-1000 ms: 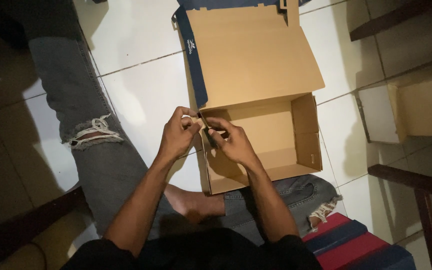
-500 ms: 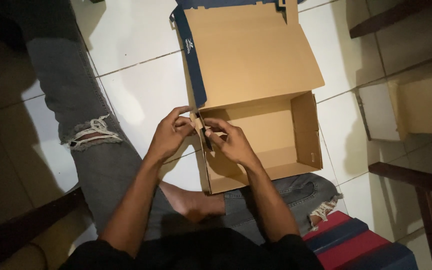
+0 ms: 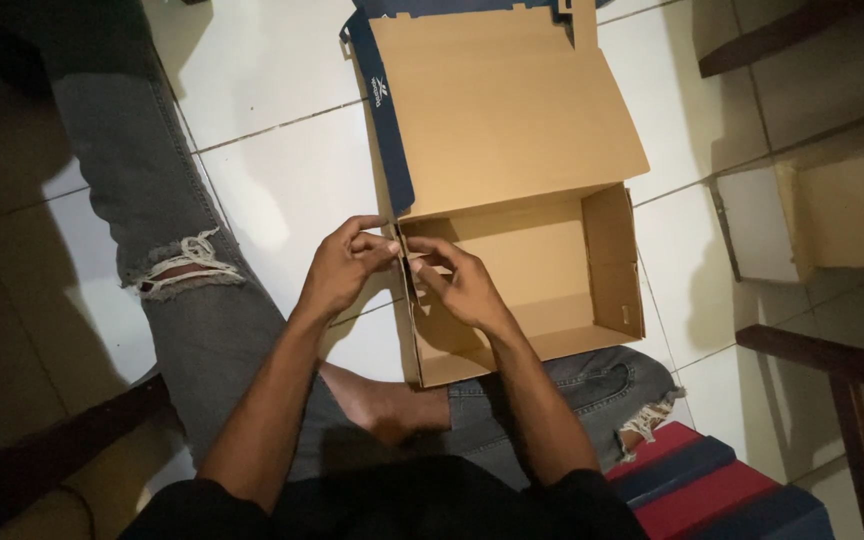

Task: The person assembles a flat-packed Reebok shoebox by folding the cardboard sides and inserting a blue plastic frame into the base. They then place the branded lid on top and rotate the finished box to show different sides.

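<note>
the open cardboard box (image 3: 542, 290) lies in the middle of the frame on the tiled floor (image 3: 272, 90), with its lid (image 3: 502, 100) folded back toward the upper edge. the left hand (image 3: 337, 270) and the right hand (image 3: 457, 285) meet at the left wall of the box, touching it. the bent leg (image 3: 172, 270) lies left of the box. another box (image 3: 832, 205) stands at the right edge, well apart. stacked boxes (image 3: 712, 490) lie in the lower right corner.

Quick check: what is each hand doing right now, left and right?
Left hand: closed, pinching the cardboard box side wall.
Right hand: closed on the same wall.
</note>
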